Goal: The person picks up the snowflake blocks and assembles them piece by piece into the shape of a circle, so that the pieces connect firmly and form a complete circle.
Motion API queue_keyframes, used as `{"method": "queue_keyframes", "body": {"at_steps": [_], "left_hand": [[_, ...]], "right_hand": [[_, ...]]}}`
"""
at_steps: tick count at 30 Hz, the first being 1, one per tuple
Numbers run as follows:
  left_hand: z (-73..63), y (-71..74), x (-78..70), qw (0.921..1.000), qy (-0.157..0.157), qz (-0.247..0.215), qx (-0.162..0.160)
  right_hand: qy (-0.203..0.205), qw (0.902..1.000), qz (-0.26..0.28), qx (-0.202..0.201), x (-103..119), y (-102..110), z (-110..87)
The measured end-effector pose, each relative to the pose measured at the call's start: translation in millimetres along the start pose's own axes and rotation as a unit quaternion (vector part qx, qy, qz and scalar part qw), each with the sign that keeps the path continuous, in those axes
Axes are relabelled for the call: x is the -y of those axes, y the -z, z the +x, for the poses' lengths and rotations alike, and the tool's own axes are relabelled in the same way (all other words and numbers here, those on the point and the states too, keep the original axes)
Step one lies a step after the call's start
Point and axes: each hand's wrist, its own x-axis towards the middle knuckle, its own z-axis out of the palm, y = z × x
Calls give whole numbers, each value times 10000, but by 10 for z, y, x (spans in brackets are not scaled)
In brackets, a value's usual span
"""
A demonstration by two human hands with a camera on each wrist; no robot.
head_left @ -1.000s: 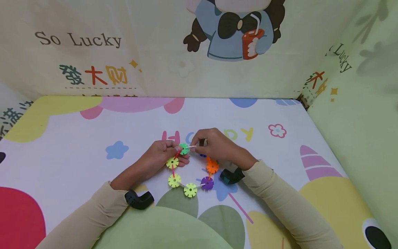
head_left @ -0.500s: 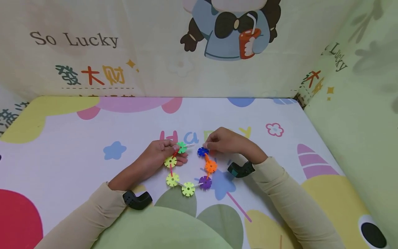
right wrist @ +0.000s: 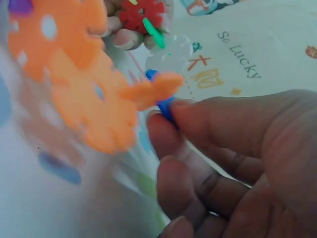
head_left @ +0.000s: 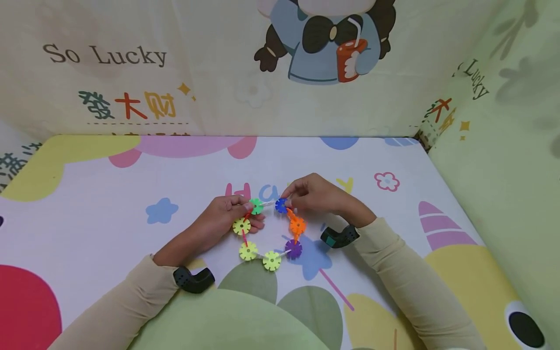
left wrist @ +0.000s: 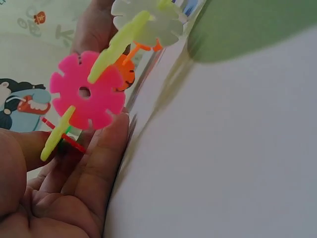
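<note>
A chain of notched plastic building discs, slotted together at right angles, bends into a ring between my hands. My left hand (head_left: pixel 225 218) pinches it by the red disc (right wrist: pixel 141 16), beside a green disc (head_left: pixel 256 206). With thumb and forefinger my right hand (head_left: pixel 312 194) pinches a blue disc (head_left: pixel 281 205). Between green and blue lies a white disc (right wrist: pixel 170 53), edge-on in the head view; whether it is slotted into the blue one I cannot tell. Orange discs (head_left: pixel 298 225), a purple disc (head_left: pixel 293 248), yellow discs (head_left: pixel 272 261) and a pink disc (left wrist: pixel 86 91) make up the rest.
The tabletop (head_left: pixel 109 233) bears a printed cartoon pattern with letters and shapes. A printed curtain (head_left: pixel 210 73) hangs along the back edge, and another stretch (head_left: pixel 503 170) along the right. Both wrists carry black cameras (head_left: pixel 194 280).
My right hand left the white disc, took the blue disc, then brought it up and left against the white one. The ring's lower part shifted slightly right. My left hand kept its hold.
</note>
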Motion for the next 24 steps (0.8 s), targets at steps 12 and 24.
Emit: {"method": "queue_keyframes", "body": {"at_steps": [12,24], "left_hand": [[-9,0,-21,9999,47,-99,71],[-13,7,-9,9999,-80,26,149]], "right_hand": [[141,9987,231,-429,23,-27,25],[238,9979,271,-545,32,-82,24]]}}
